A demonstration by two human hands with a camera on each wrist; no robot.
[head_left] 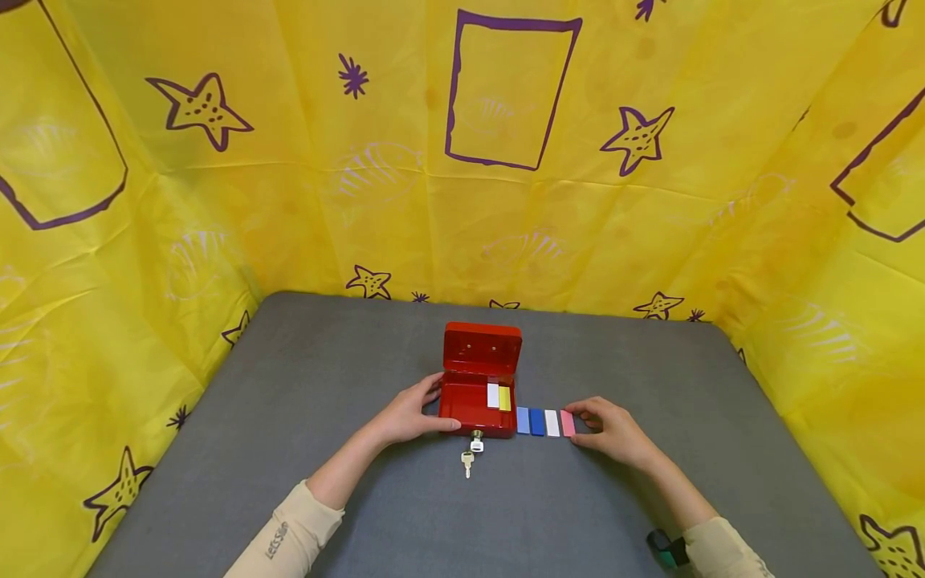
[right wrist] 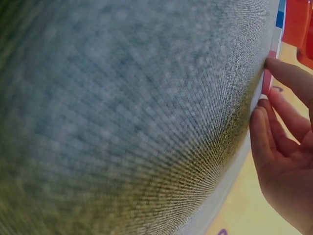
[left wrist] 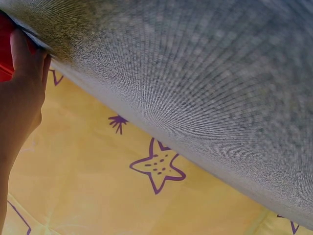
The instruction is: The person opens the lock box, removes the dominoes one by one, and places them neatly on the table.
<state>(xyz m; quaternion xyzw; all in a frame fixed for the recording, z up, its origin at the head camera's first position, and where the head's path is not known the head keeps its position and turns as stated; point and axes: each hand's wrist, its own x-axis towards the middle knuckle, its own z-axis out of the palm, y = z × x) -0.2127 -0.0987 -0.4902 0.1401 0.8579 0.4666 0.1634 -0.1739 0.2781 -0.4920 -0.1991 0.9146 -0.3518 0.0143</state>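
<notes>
A small red cash box (head_left: pixel 462 417) stands on the table with its lid (head_left: pixel 482 348) raised. My left hand (head_left: pixel 408 413) grips its left side, the thumb along the front and the fingers at the side. Inside, at the right, lie a white block (head_left: pixel 493 395) and a yellow block (head_left: pixel 504 399). To the right of the box, flat blocks lie in a row: light blue (head_left: pixel 523 421), dark blue (head_left: pixel 537 422), white (head_left: pixel 552 423) and pink (head_left: pixel 568 423). With thumb and index finger, my right hand (head_left: pixel 610 429) pinches the pink one by its two short ends.
One key (head_left: pixel 477 444) sits in the lock at the box's front, and another key (head_left: pixel 467 463) hangs from it toward me. The grey table (head_left: pixel 347 353) ends at a yellow cloth (head_left: pixel 405 209) printed with starfish, which rises behind it and at both sides.
</notes>
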